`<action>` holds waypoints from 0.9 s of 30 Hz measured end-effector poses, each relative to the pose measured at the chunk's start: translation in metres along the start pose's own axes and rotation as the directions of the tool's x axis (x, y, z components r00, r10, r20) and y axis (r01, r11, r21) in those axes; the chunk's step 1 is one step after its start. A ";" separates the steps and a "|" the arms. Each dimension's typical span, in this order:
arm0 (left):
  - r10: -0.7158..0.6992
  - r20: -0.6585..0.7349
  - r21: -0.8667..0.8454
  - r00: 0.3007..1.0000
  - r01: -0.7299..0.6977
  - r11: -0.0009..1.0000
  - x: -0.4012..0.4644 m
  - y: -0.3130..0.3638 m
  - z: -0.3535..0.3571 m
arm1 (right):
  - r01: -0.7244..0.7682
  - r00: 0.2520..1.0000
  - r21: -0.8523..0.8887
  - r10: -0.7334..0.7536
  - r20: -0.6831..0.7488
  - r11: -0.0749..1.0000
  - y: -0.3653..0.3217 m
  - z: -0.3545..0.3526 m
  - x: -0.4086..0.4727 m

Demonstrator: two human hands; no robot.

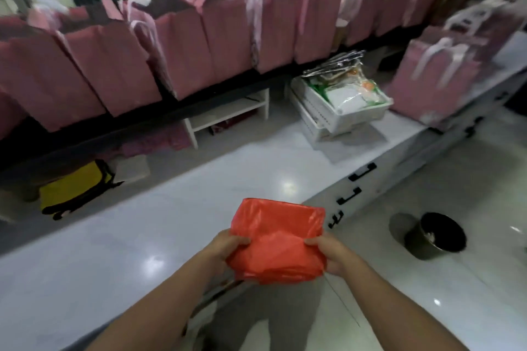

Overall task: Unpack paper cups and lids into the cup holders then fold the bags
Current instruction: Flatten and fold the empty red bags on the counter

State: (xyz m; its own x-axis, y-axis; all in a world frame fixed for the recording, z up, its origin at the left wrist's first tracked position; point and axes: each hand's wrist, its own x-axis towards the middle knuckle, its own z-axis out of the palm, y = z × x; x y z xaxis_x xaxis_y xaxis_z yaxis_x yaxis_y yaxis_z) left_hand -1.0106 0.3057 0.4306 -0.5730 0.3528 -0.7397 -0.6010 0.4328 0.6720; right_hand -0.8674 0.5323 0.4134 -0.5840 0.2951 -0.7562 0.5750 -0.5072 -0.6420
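A red plastic bag (278, 239), folded into a rough rectangle, hangs in the air over the front edge of the white counter (171, 208). My left hand (228, 248) grips its left side with the thumb on top. On the opposite side my right hand (328, 253) grips it, fingers curled underneath. No paper cups, lids or cup holders are in view.
A long row of pink paper bags (176, 45) with white handles lines the black shelf behind the counter, more at right (439, 77). White baskets with packets (342, 102) sit on the counter. A yellow bag (74, 188) lies left. A black bin (435, 235) stands on the floor.
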 end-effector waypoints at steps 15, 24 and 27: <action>0.202 0.322 0.402 0.925 -0.327 0.855 0.104 0.082 0.301 | 0.127 0.903 0.212 -0.024 -0.429 0.969 -0.033 -0.250 0.005; 0.106 0.481 0.564 0.870 -0.400 0.723 0.171 0.151 0.450 | 0.097 0.717 0.257 0.112 -0.688 0.962 -0.079 -0.371 0.035; 0.193 0.551 0.427 0.812 -0.473 0.771 0.187 0.162 0.498 | 0.078 0.656 0.267 0.152 -0.739 0.961 -0.088 -0.413 0.046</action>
State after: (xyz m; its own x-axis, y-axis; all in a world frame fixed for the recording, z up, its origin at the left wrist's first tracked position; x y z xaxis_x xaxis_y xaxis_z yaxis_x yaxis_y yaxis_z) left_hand -0.9380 0.8553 0.3832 -0.2741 0.8271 -0.4907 0.0459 0.5209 0.8524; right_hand -0.7082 0.9251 0.3827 0.1281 0.7151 -0.6871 0.3538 -0.6802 -0.6420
